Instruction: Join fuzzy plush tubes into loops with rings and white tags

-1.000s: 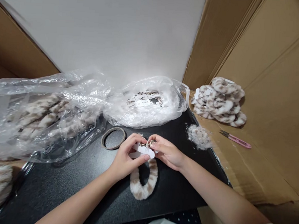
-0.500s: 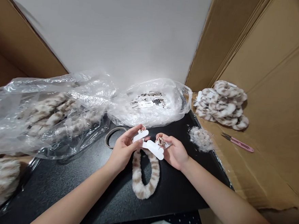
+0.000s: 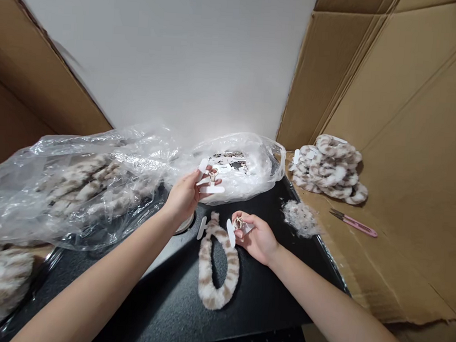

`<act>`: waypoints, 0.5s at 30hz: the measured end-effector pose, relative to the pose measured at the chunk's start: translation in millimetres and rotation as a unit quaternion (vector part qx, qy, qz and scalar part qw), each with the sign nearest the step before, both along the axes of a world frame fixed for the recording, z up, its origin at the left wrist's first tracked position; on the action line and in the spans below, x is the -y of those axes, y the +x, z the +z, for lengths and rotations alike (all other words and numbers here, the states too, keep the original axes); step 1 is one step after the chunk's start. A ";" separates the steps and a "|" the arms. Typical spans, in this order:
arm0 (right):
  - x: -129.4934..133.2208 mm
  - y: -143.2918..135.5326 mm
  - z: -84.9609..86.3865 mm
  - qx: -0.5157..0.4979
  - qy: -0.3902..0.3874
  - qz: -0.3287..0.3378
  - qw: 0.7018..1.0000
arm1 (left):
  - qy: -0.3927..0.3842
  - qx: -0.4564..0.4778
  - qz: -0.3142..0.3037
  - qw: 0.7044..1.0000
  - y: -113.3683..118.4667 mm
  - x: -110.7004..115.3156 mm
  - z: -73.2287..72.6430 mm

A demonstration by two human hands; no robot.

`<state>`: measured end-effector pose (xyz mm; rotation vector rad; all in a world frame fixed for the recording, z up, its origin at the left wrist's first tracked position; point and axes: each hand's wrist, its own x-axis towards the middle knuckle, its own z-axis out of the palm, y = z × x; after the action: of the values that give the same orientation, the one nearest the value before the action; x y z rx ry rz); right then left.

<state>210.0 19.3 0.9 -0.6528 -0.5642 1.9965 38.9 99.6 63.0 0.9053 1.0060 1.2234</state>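
Note:
My left hand (image 3: 184,196) is raised near the front of a clear bag, its fingers closed on white T-shaped tabs (image 3: 212,189) with gold metal rings. Lower and to the right, my right hand (image 3: 261,239) pinches another white tab (image 3: 230,233) with gold rings bunched at the fingertips. Between the hands, a fluffy white-and-brown strap (image 3: 217,298) lies in a loop on the black table (image 3: 179,313). One more white tab (image 3: 201,228) rests beside the strap's upper end.
A clear plastic bag (image 3: 246,190) holds more tabs and rings; another bag (image 3: 24,177) at left holds fluffy straps. Finished-looking straps (image 3: 329,170) are piled at right on cardboard, near pink-handled thread snips (image 3: 359,226) and a clump of fluff (image 3: 300,218). Cardboard walls stand either side.
My left hand has moved up and away from my right hand, carrying tabs toward the bag. A white tab now lies by the strap. My right hand keeps its hold.

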 end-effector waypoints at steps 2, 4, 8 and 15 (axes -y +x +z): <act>-0.9 0.5 -1.0 0.001 0.004 0.001 1.000 | 0.043 -0.025 0.009 0.999 3.4 -23.1 -0.3; -1.8 0.8 -2.5 0.002 0.004 0.001 1.000 | 0.082 -0.060 0.019 0.995 6.7 -46.4 -2.4; -3.1 0.9 -5.5 -0.001 0.003 0.007 1.000 | 0.066 -0.110 0.005 0.992 12.9 -83.1 -10.1; -3.2 1.7 -4.2 -0.001 0.000 0.001 1.000 | 0.073 -0.159 0.009 0.985 22.0 -89.5 -13.1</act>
<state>211.7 22.5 -3.3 -0.6510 -0.5631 1.9991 60.9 189.2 50.0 1.2368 1.1877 1.2022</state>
